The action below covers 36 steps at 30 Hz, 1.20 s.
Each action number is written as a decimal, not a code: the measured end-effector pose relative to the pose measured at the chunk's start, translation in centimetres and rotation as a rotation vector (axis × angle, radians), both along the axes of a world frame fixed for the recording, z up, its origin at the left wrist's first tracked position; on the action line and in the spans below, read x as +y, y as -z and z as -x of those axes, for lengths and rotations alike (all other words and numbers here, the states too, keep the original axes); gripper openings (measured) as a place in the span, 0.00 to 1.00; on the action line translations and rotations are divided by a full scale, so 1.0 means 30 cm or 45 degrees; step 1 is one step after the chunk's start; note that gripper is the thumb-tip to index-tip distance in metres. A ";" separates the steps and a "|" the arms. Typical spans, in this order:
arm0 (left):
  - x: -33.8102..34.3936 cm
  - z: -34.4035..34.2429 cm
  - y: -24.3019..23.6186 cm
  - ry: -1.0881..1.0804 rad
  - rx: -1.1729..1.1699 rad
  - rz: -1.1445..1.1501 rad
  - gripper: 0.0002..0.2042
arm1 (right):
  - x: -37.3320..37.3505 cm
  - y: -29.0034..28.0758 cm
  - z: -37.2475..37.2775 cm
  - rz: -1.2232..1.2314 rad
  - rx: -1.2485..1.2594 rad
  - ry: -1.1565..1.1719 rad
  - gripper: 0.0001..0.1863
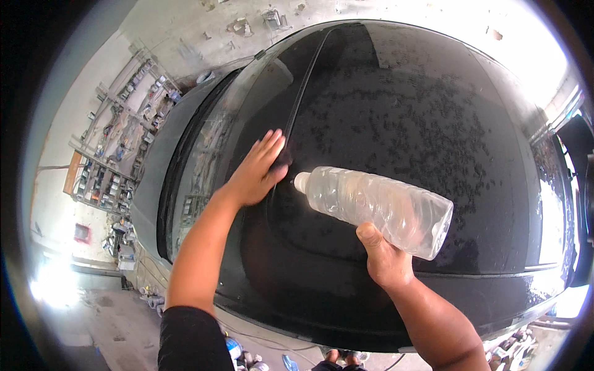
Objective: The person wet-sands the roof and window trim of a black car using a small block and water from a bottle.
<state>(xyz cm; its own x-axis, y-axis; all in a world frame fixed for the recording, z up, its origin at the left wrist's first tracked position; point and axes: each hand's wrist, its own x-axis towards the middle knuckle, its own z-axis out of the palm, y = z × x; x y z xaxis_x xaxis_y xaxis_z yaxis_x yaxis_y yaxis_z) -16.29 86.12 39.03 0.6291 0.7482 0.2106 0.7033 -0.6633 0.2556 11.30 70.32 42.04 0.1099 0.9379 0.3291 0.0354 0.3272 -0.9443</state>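
Via remote feed, I see R hand (390, 264) w/ fingers clamped on clear btl (365, 196) over black car (328, 284), L hand (255, 172) fingers loosely together; off-centre grip near btl's base may let it slip.

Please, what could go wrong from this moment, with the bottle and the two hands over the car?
The right hand holds the bottle near its base, so it might slip and knock the black car surface. The bottle's neck points toward the left hand, so any leaking liquid could wet that hand. Dark speckles that look like drops cover part of the surface; a hand leaning there might slide.
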 end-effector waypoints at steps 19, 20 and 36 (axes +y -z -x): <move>0.213 -0.033 0.040 -0.175 -0.063 0.028 0.30 | 0.002 -0.001 0.023 -0.032 -0.055 -0.021 0.27; 0.152 -0.031 0.041 -0.116 -0.068 -0.010 0.30 | -0.001 -0.006 0.015 -0.003 -0.026 -0.019 0.28; 0.377 -0.118 0.073 -0.308 -0.101 0.084 0.33 | 0.002 0.026 -0.018 -0.088 -0.222 0.011 0.39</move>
<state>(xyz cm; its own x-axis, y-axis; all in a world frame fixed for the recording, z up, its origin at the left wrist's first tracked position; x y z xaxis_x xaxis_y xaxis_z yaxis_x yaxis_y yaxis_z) -12.75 97.42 36.84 0.4138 0.8886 0.1980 0.8154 -0.4585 0.3535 11.85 70.39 41.25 0.0535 0.9117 0.4074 0.2000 0.3899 -0.8989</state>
